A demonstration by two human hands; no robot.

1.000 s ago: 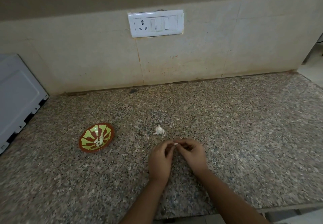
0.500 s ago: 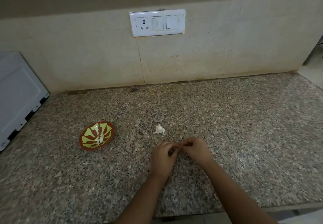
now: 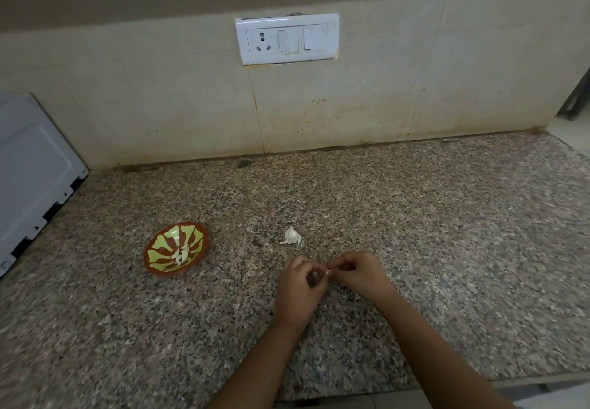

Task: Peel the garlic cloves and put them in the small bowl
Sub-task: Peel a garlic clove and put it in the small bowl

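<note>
White and barely showing, a garlic clove (image 3: 328,270) is pinched between the fingertips of both hands, a little below the centre of the frame, over the table. The left hand (image 3: 298,290) has its fingers curled in tight round the clove's left end, so its grip is closed on the clove. The right hand (image 3: 357,276) meets it from the right, thumb and fingers curled and nipping the other end, and this grip is closed on the clove too. The 2 hands touch at the fingertips. How much skin is left on the clove is too small to tell.

Just above the hands and apart from them, a loose piece of garlic (image 3: 292,236) with papery skin lies on the table. Further left, at left-centre of the frame, stands the small bowl (image 3: 195,237), red-brown with yellow-green patches, with a few pale peeled cloves (image 3: 182,255) at its bottom. The speckled granite table (image 3: 447,233) fills the lower half of the frame. A white appliance (image 3: 32,169) sits at the far left edge. On the tiled wall at upper centre is a white switch plate (image 3: 286,38) with 1 socket and 2 switches.
</note>
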